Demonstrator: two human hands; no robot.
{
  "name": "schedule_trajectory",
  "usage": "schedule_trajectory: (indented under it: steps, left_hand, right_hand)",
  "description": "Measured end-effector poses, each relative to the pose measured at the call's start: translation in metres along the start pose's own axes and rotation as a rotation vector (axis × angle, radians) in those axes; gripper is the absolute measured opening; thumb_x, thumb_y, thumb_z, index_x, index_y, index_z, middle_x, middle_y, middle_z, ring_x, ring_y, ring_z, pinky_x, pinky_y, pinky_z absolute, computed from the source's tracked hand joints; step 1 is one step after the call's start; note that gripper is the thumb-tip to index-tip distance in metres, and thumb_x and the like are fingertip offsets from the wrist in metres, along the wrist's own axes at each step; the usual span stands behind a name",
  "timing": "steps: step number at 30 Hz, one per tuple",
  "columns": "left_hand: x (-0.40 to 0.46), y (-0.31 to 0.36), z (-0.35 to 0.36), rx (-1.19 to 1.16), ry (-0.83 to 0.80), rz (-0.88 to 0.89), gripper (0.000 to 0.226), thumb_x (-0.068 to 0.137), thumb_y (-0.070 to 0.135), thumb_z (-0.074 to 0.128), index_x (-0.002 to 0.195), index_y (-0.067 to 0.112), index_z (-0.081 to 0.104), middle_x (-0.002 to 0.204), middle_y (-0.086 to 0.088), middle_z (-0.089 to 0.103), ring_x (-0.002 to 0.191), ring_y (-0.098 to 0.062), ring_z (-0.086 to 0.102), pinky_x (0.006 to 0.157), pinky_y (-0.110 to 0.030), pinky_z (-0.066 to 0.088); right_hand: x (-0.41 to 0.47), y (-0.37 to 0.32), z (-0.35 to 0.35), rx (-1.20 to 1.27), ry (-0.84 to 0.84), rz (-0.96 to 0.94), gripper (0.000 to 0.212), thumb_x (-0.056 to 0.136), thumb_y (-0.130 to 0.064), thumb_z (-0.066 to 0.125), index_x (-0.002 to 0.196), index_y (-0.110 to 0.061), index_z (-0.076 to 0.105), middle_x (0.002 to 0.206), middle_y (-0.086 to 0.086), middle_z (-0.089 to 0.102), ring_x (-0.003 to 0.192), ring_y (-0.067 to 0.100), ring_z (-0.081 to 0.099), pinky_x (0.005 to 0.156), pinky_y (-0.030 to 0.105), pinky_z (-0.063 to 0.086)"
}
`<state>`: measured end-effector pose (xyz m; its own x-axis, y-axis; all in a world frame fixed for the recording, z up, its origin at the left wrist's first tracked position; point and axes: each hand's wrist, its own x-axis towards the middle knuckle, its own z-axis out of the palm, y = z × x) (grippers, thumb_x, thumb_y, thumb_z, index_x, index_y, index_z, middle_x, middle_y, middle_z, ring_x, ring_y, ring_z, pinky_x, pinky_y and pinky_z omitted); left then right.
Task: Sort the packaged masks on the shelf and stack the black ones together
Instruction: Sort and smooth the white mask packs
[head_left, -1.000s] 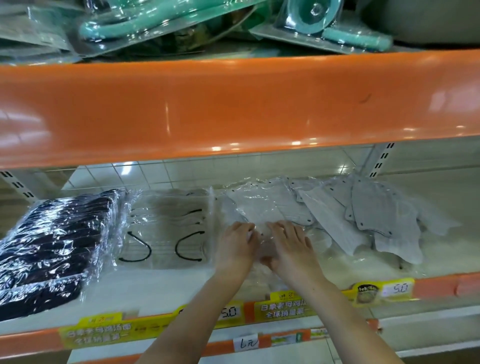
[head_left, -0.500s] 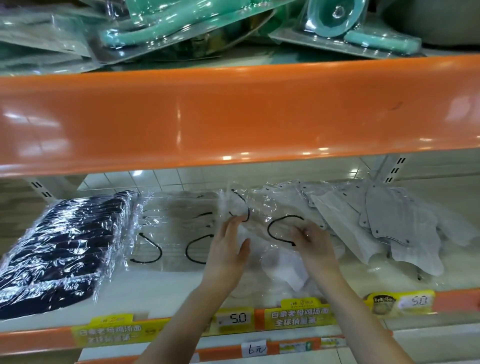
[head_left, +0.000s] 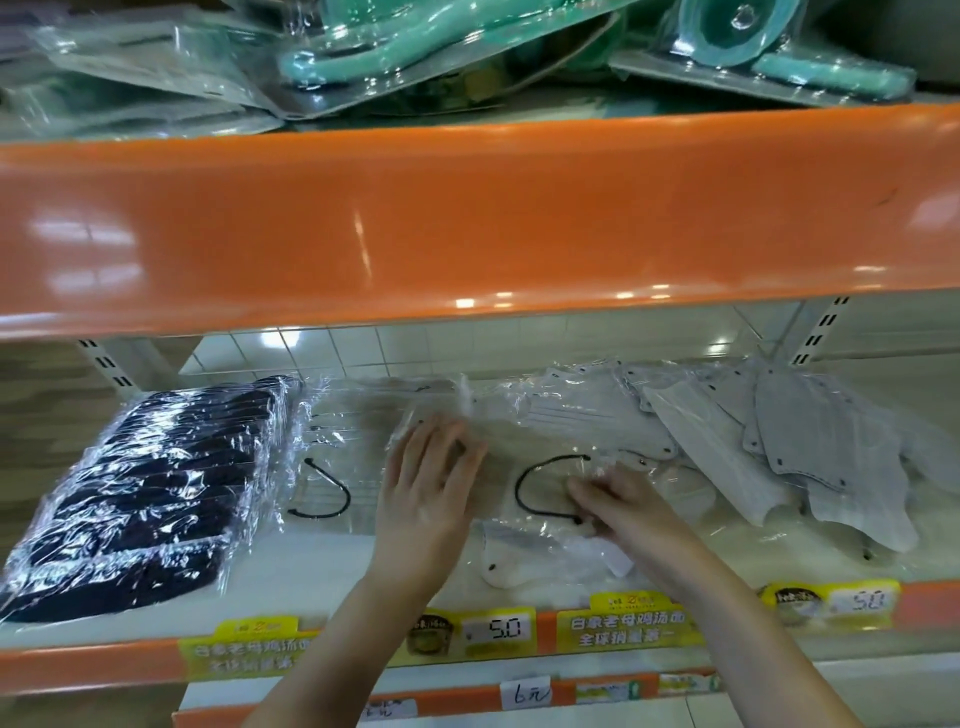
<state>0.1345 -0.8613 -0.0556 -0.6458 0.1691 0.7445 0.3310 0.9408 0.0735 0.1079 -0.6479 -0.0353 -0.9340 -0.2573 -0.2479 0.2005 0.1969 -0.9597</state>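
L hand (head_left: 427, 499) flat on clear pack (head_left: 524, 436), R hand (head_left: 626, 512) pinching

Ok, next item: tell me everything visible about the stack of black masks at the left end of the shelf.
The stack of black masks is a row of dark, near-black masks, each in clear, glossy, crinkled plastic wrap that catches the light. They overlap like shingles, running from the shelf's front left corner back toward the rear. The stack lies flat on the pale shelf, its right edge beside a clear pack of white masks with black ear loops. Neither hand touches it; the left hand rests further right.
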Motion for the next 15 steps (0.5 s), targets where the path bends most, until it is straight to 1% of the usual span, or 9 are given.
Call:
schedule_trajectory:
  steps: [2,4,6,7,8,9,11,13,15]
  left_hand:
    - [-0.006,-0.001,-0.009,-0.006,-0.001,0.005,0.042,0.068,-0.012,0.054,0.103,0.011,0.062,0.109,-0.011,0.064,0.111,-0.030,0.055,0.087,-0.044,0.045]
    - [-0.014,-0.006,-0.015,0.009,-0.035,-0.029,0.044,0.066,-0.010,0.043,0.096,0.010,0.068,0.106,-0.009,0.066,0.105,-0.028,0.058,0.080,-0.041,0.047]
    - [-0.023,-0.016,-0.020,0.045,-0.065,-0.066,0.044,0.062,-0.009,0.047,0.094,0.010,0.070,0.106,-0.008,0.066,0.104,-0.028,0.059,0.080,-0.039,0.047]
    - [-0.027,-0.021,-0.021,0.062,-0.077,-0.085,0.041,0.062,-0.008,0.052,0.094,0.010,0.070,0.105,-0.007,0.066,0.104,-0.028,0.059,0.081,-0.039,0.046]
    - [-0.030,-0.026,-0.023,0.078,-0.085,-0.104,0.037,0.064,-0.006,0.057,0.095,0.010,0.070,0.105,-0.006,0.066,0.104,-0.028,0.059,0.081,-0.038,0.045]
    - [-0.033,-0.031,-0.024,0.092,-0.086,-0.119,0.032,0.068,-0.002,0.061,0.096,0.011,0.070,0.103,-0.006,0.067,0.102,-0.028,0.060,0.081,-0.038,0.045]
    - [-0.036,-0.040,-0.029,0.112,-0.079,-0.144,0.024,0.075,0.004,0.063,0.097,0.011,0.070,0.102,-0.006,0.067,0.100,-0.028,0.061,0.079,-0.038,0.045]
    - [-0.039,-0.048,-0.032,0.131,-0.077,-0.154,0.023,0.076,0.003,0.062,0.097,0.010,0.069,0.101,-0.007,0.066,0.100,-0.029,0.061,0.077,-0.039,0.046]
    - [-0.042,-0.056,-0.033,0.150,-0.082,-0.162,0.029,0.076,0.002,0.052,0.099,0.009,0.069,0.104,-0.008,0.066,0.102,-0.031,0.061,0.078,-0.039,0.046]
  right_hand:
    - [0.002,-0.004,0.011,-0.287,-0.024,-0.063,0.014,0.092,-0.019,0.060,0.102,-0.009,0.056,0.082,0.002,0.057,0.070,0.010,0.053,0.059,0.014,0.039]
    - [0.005,-0.002,0.026,-0.520,0.061,-0.154,0.032,0.091,-0.011,0.059,0.119,-0.022,0.049,0.101,-0.004,0.053,0.090,0.010,0.052,0.068,0.013,0.038]
    - [0.003,-0.002,0.046,-0.697,0.204,-0.431,0.046,0.085,-0.001,0.058,0.129,-0.014,0.048,0.120,0.002,0.048,0.112,0.016,0.042,0.086,0.016,0.034]
    - [0.002,-0.002,0.056,-0.761,0.273,-0.588,0.044,0.082,-0.004,0.060,0.125,-0.009,0.052,0.122,0.008,0.050,0.113,0.019,0.039,0.091,0.019,0.033]
    - [-0.002,-0.005,0.066,-0.810,0.294,-0.697,0.040,0.081,-0.013,0.061,0.120,-0.008,0.055,0.119,0.009,0.052,0.112,0.020,0.041,0.092,0.021,0.035]
    - [-0.005,-0.009,0.077,-0.874,0.236,-0.748,0.039,0.082,-0.025,0.060,0.118,-0.011,0.056,0.119,0.006,0.053,0.111,0.019,0.044,0.091,0.023,0.038]
    - [-0.008,-0.015,0.096,-0.956,0.064,-0.714,0.047,0.085,-0.041,0.060,0.126,-0.020,0.051,0.126,-0.004,0.047,0.117,0.014,0.043,0.093,0.027,0.041]
    - [-0.009,-0.014,0.112,-1.032,0.024,-0.715,0.050,0.075,-0.037,0.074,0.120,-0.023,0.058,0.120,-0.007,0.052,0.110,0.016,0.053,0.086,0.031,0.049]
    - [-0.001,-0.007,0.124,-1.057,0.062,-0.754,0.049,0.056,-0.019,0.086,0.102,-0.023,0.069,0.103,-0.007,0.063,0.090,0.017,0.064,0.071,0.028,0.056]
